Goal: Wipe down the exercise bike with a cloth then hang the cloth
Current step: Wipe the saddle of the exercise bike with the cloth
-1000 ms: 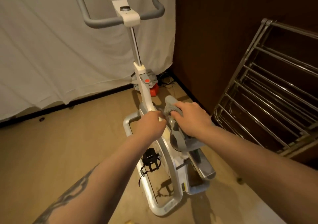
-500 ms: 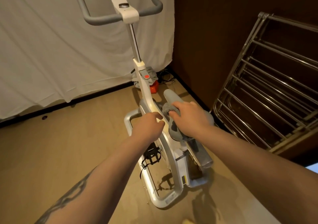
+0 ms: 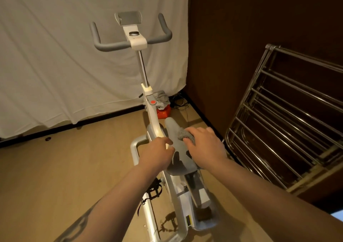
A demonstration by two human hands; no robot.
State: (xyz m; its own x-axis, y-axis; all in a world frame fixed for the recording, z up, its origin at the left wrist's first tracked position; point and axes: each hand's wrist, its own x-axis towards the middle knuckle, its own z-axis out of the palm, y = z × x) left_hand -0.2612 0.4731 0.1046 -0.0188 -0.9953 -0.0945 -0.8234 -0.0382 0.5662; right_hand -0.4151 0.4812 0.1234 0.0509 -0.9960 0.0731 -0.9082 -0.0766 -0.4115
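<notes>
A white exercise bike (image 3: 153, 115) with grey handlebars (image 3: 130, 43) stands in the middle of the room. Its grey saddle (image 3: 179, 148) is just below me. My right hand (image 3: 206, 145) presses a grey cloth (image 3: 182, 135) onto the saddle, fingers curled over the cloth; most of the cloth is hidden under the hand. My left hand (image 3: 157, 152) grips the white frame tube beside the saddle's left edge. A metal drying rack (image 3: 282, 115) leans at the right.
A white sheet (image 3: 65, 56) hangs behind the bike and a dark brown wall (image 3: 232, 37) stands to the right. An orange object (image 3: 164, 111) under a grey rag and some cables lie in the corner. A black pedal (image 3: 153, 189) sticks out left.
My right hand has slid the cloth along the saddle toward me while the saddle's nose came into view. My view has tilted up, showing more of the handlebars. The left hand keeps its hold.
</notes>
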